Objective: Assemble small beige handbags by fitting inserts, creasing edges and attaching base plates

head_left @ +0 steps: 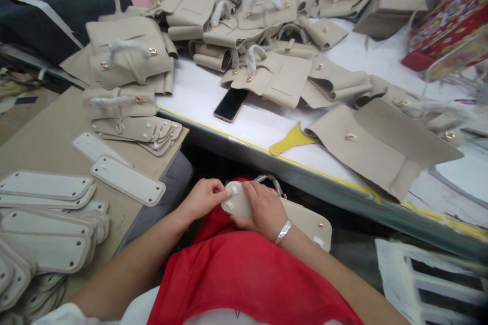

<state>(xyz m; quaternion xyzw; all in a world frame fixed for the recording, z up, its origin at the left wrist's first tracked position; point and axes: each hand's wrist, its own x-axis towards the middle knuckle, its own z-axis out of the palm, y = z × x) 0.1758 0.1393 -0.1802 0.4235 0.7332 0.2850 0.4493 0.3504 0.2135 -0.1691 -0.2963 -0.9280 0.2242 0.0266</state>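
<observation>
Across my lap, over a red apron (244, 269), lies a long beige bag panel (307, 216) with rounded ends, small white tabs and a metal stud. My right hand (263, 208) grips it near its left end, fingers on top and thumb at the near side. A silver bracelet (283, 231) circles that wrist. My left hand (204, 198) is closed in a pinch, its fingertips touching the panel's left end beside a white tab (234, 190); whatever is between them is hidden. Behind my right hand rises a plastic-wrapped handle (270, 179).
Beige handbags (267, 68) crowd the white table (190, 94). A phone (231, 105) and a yellow tool (292, 139) lie near its front edge. At left, a brown board (135, 183) bears stacked base panels (46, 231). A white slatted stool (396, 264) stands low at right.
</observation>
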